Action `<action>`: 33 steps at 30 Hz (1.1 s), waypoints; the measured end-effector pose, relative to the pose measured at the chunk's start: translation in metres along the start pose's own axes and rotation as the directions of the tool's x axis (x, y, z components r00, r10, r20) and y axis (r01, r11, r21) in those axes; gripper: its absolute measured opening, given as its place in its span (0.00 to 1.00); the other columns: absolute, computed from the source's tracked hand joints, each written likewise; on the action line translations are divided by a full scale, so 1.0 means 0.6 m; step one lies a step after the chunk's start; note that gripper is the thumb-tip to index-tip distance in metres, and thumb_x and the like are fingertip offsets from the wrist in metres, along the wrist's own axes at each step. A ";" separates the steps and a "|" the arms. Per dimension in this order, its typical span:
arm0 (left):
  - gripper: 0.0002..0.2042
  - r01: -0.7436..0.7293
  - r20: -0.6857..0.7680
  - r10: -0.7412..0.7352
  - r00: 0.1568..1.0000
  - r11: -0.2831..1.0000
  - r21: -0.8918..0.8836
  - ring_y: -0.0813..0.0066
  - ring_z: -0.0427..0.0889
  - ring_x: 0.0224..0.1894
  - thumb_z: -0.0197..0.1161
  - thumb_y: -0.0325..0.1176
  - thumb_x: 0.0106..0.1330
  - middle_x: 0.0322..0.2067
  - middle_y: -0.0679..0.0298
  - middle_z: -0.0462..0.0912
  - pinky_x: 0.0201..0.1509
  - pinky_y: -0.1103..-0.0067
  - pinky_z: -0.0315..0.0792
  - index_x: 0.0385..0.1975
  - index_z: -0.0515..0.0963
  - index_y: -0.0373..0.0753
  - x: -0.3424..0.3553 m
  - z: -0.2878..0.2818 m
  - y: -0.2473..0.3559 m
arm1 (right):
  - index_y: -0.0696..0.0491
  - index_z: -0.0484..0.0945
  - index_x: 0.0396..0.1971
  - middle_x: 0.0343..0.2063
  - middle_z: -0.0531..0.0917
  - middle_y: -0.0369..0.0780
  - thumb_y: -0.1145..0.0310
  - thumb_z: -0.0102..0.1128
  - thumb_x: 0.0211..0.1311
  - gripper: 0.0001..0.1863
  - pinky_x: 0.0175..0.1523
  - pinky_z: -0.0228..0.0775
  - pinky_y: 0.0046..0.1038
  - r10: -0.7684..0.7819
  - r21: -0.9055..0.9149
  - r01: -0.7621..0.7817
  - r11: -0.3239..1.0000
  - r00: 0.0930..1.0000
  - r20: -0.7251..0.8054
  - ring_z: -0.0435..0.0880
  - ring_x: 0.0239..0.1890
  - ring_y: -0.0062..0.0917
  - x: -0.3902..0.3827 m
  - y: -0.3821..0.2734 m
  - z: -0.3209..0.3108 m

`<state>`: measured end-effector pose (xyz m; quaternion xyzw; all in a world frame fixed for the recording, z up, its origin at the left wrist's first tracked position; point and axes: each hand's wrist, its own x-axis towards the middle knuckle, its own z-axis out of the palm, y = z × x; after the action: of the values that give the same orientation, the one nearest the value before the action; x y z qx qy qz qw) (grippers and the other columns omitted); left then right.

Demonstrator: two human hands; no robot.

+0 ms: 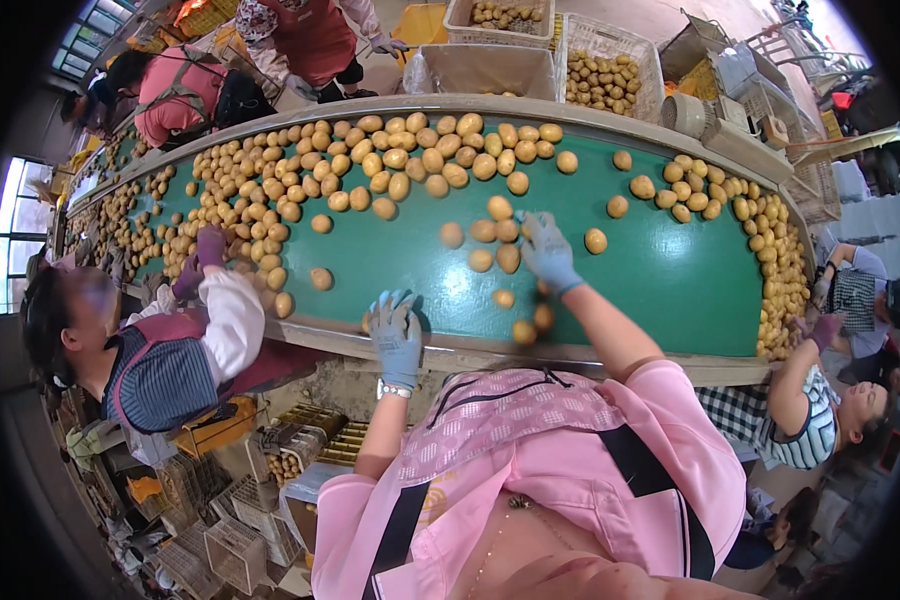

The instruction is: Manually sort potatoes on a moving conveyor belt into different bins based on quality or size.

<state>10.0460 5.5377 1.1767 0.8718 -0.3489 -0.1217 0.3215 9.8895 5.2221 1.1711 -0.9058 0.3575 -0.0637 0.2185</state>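
Note:
Both my hands wear light blue-grey gloves. At the near edge of the green conveyor belt [450, 300], my left hand [397, 340] is open, its fingers apart and palm down, with a potato [366, 322] partly showing beside them. Further over the belt, my right hand [550, 252] reaches out with stretched fingers, open beside a small cluster of potatoes [483, 231]. Whatever lies under its palm is hidden. Two potatoes, one of them blurred [524, 332], lie between my right forearm and the near edge.
Many potatoes [310, 165] cover the belt's far side and left; more pile up at its right end [778, 270]. A co-worker in purple gloves [210, 247] handles potatoes on my left. Other people stand around. Plastic crates [610, 45] stand beyond the far rail [390, 105].

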 end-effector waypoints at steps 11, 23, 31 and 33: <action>0.14 -0.509 0.401 0.483 0.778 0.859 -0.047 0.54 0.76 0.62 0.63 0.42 0.68 0.59 0.61 0.81 0.68 0.55 0.66 0.51 0.85 0.53 0.074 -0.015 0.028 | 0.52 0.85 0.51 0.46 0.86 0.38 0.59 0.60 0.74 0.15 0.55 0.79 0.31 0.256 0.393 -0.500 0.772 0.810 0.527 0.85 0.45 0.27 0.122 -0.069 -0.121; 0.16 0.100 -0.098 -0.090 0.991 0.989 0.106 0.48 0.67 0.74 0.59 0.31 0.74 0.67 0.54 0.77 0.79 0.51 0.57 0.58 0.83 0.40 0.007 -0.151 -0.254 | 0.54 0.70 0.73 0.61 0.80 0.53 0.56 0.68 0.70 0.36 0.61 0.80 0.43 -0.125 -0.301 0.075 0.951 0.981 -0.151 0.82 0.59 0.50 -0.096 -0.083 -0.074; 0.20 0.564 0.580 0.025 0.814 0.205 -0.800 0.63 0.82 0.60 0.58 0.37 0.81 0.63 0.55 0.82 0.68 0.68 0.74 0.67 0.74 0.37 0.057 -0.152 -0.083 | 0.49 0.71 0.72 0.63 0.77 0.51 0.62 0.71 0.66 0.35 0.64 0.77 0.44 0.162 0.055 -0.198 0.979 0.909 0.385 0.81 0.61 0.47 -0.169 -0.266 -0.009; 0.22 0.724 0.707 0.158 0.690 -0.132 -0.677 0.67 0.83 0.59 0.56 0.40 0.83 0.64 0.57 0.81 0.66 0.72 0.76 0.71 0.70 0.38 0.088 -0.143 -0.055 | 0.51 0.73 0.70 0.63 0.78 0.51 0.62 0.70 0.65 0.33 0.65 0.76 0.41 -0.154 0.278 0.068 0.958 0.940 0.303 0.81 0.62 0.46 -0.125 -0.308 0.018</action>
<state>10.1395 5.5603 1.2219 0.3254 -0.0037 -0.6674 0.6698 9.9516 5.3964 1.2459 -0.8857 0.2533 0.0257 0.3882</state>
